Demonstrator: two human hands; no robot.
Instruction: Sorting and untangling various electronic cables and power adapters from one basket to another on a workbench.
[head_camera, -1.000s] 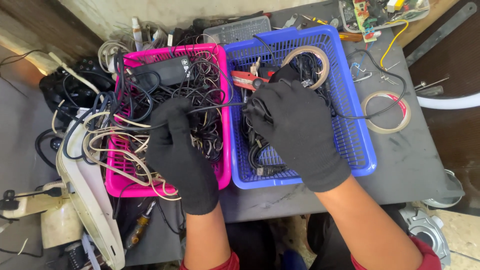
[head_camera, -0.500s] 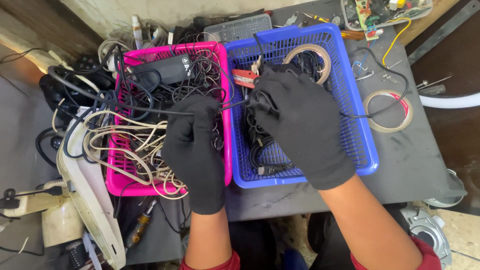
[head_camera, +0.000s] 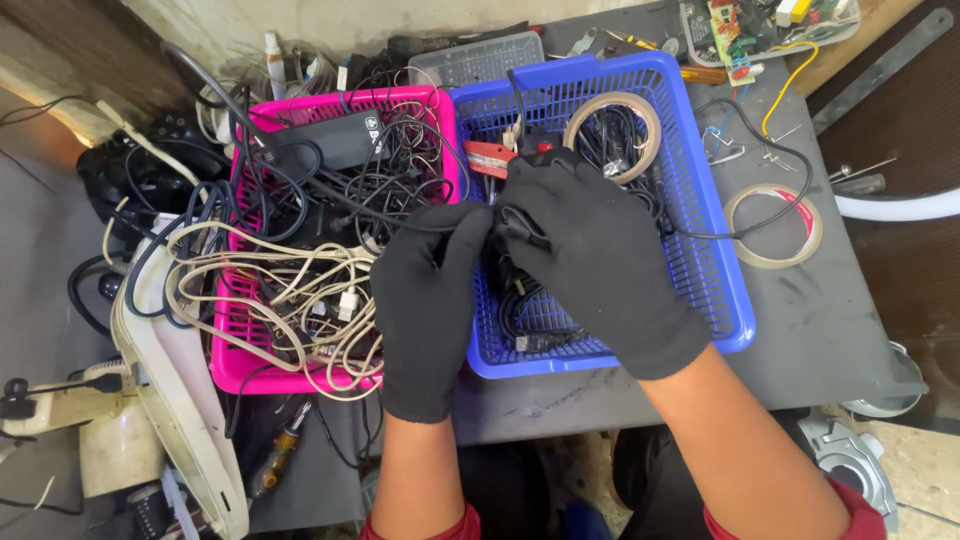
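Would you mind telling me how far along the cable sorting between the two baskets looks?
Done: some black cables already lie in the blue basket. In hand: the left hand and right hand pinch a thin black cable over the rims. Left: the pink basket holds a thick tangle of beige and black cords.

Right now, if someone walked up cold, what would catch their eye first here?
Two bright baskets side by side on the grey table: a pink basket on the left, heaped with tangled black and cream cables, and a blue basket on the right, holding a tape roll. Over the seam between them, the black-gloved left hand and right hand meet on a thin black cable.
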